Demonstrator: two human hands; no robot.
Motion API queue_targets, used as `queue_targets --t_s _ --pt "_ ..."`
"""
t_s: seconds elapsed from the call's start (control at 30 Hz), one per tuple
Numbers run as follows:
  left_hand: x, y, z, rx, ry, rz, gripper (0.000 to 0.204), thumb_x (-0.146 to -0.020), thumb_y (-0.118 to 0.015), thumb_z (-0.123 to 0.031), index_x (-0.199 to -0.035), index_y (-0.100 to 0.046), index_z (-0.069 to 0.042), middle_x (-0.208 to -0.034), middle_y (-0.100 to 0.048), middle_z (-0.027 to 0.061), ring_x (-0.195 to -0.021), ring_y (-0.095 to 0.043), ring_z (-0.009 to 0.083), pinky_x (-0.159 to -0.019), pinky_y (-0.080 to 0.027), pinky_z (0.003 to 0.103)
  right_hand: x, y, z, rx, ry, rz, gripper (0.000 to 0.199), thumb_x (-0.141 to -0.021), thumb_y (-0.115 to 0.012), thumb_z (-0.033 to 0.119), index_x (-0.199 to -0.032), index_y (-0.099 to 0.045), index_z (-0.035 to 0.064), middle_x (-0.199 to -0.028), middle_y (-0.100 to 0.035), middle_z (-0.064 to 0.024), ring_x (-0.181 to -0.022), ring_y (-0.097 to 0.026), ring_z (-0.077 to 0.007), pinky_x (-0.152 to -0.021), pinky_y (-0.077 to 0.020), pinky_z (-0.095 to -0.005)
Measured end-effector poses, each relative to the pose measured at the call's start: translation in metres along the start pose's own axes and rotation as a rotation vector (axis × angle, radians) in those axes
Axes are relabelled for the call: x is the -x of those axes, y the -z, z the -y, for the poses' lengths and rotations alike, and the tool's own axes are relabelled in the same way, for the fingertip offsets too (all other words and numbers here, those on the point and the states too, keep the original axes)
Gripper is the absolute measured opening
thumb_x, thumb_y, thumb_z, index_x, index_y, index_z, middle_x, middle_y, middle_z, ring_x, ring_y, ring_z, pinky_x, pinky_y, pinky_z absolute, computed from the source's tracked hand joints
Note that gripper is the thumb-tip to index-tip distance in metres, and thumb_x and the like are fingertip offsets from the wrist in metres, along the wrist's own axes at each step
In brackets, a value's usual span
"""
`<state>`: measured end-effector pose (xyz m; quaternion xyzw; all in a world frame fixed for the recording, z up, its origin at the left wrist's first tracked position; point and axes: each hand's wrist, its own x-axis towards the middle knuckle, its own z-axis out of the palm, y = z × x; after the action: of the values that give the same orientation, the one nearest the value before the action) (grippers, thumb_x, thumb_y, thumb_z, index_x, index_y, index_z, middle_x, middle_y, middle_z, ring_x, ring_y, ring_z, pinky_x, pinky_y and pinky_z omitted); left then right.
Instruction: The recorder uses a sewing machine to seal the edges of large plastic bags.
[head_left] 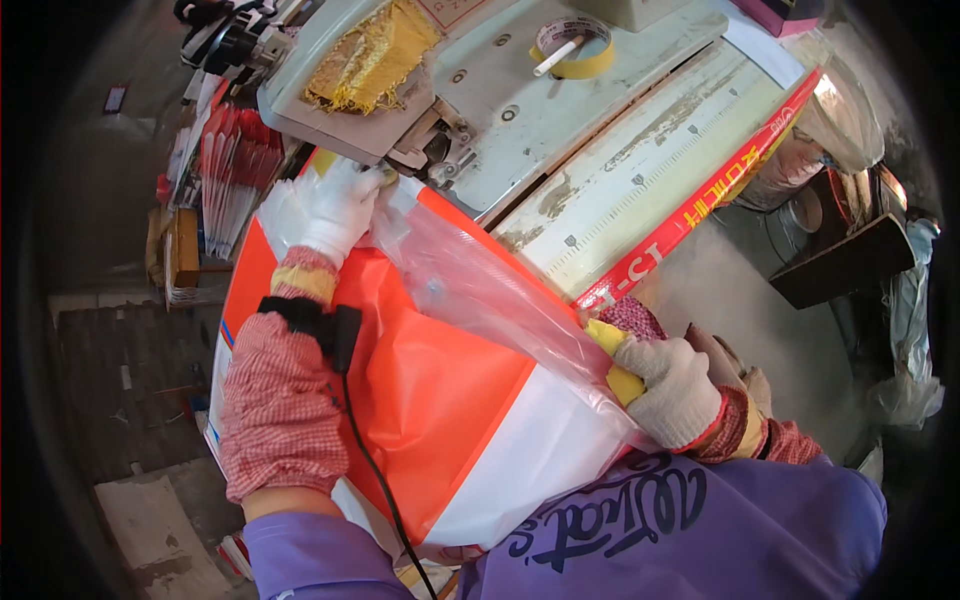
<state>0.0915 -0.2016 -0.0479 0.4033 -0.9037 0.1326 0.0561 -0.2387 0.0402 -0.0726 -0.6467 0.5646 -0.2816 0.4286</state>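
Note:
A large orange and white plastic bag (430, 400) lies across my lap and up against the sewing machine (560, 110). Along its upper edge runs a clear plastic film (470, 285), creased lengthwise. My left hand (335, 208), in a white glove, is closed on the bag's edge close to the presser foot (432, 150); its fingertips are partly hidden. At the right end of the same edge, my right hand (668, 388), in a knitted glove with yellow finger covers, grips the bag and film, its thumb side toward the machine.
A roll of yellow tape (585, 62) with a white stick on it sits on the machine bed. Frayed yellow cloth (375, 60) covers the machine head. A red printed strip (700, 200) edges the table. Folded red and white bags (235, 170) are stacked at left. A black cable (370, 450) hangs from my left wrist.

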Motion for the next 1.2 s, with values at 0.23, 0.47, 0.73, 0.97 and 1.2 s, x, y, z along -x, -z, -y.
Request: queue_targets --t_s 0.23,0.47,0.73,0.97,1.2 --pt "0.012 0.019 -0.015 0.239 0.312 0.277 0.016 -0.079 -0.050 -0.012 -0.088 -0.063 -0.009 -0.083 -0.058 0.0153 -0.080 -0.055 0.0328 -0.072 -0.044 0.038 0.001 0.021 0.020 0.264 -0.030 0.269 0.042 -0.080 -0.056 0.037 -0.117 -0.055 0.0167 -0.064 -0.057 -0.0147 -0.056 -0.058 -0.0289 -0.054 -0.0480 -0.0351" --pt "-0.014 -0.016 0.034 -0.066 0.253 0.226 0.019 -0.081 -0.047 -0.014 -0.089 -0.062 -0.007 -0.085 -0.061 0.0173 -0.081 -0.058 0.0343 -0.071 -0.047 0.040 -0.035 -0.008 0.016 0.646 0.408 -0.027 0.031 -0.079 -0.050 0.016 -0.107 -0.058 0.0065 -0.052 -0.052 -0.0055 -0.046 -0.056 -0.0232 -0.037 -0.0411 -0.0363" --pt "-0.078 0.076 0.138 -0.069 0.214 0.111 0.020 -0.076 -0.050 -0.005 -0.092 -0.062 -0.005 -0.091 -0.062 0.0174 -0.087 -0.058 0.0344 -0.076 -0.047 0.038 -0.199 -0.067 0.076 0.517 0.505 -0.032 0.022 -0.082 -0.047 0.026 -0.078 -0.061 0.0090 -0.070 -0.060 -0.0087 -0.067 -0.059 -0.0273 -0.057 -0.0457 -0.0392" --pt "-0.051 0.171 -0.037 -0.225 0.016 0.662 0.012 -0.074 -0.057 -0.014 -0.078 -0.059 -0.003 -0.078 -0.061 0.0134 -0.079 -0.057 0.0342 -0.070 -0.046 0.039 -0.238 -0.031 0.080 0.578 0.559 0.565 0.025 -0.074 -0.054 0.023 -0.088 -0.066 0.0064 -0.080 -0.064 -0.0141 -0.073 -0.062 -0.0296 -0.063 -0.0486 -0.0386" --pt "-0.072 0.155 -0.188 -0.142 -0.363 0.647 0.021 -0.069 -0.061 -0.025 -0.079 -0.055 -0.007 -0.067 -0.056 0.0112 -0.075 -0.058 0.0280 -0.073 -0.044 0.039 -0.279 -0.013 0.062 0.070 0.473 0.945 0.030 -0.071 -0.062 0.032 -0.088 -0.067 0.0082 -0.077 -0.064 -0.0040 -0.067 -0.057 -0.0205 -0.063 -0.0448 -0.0356"
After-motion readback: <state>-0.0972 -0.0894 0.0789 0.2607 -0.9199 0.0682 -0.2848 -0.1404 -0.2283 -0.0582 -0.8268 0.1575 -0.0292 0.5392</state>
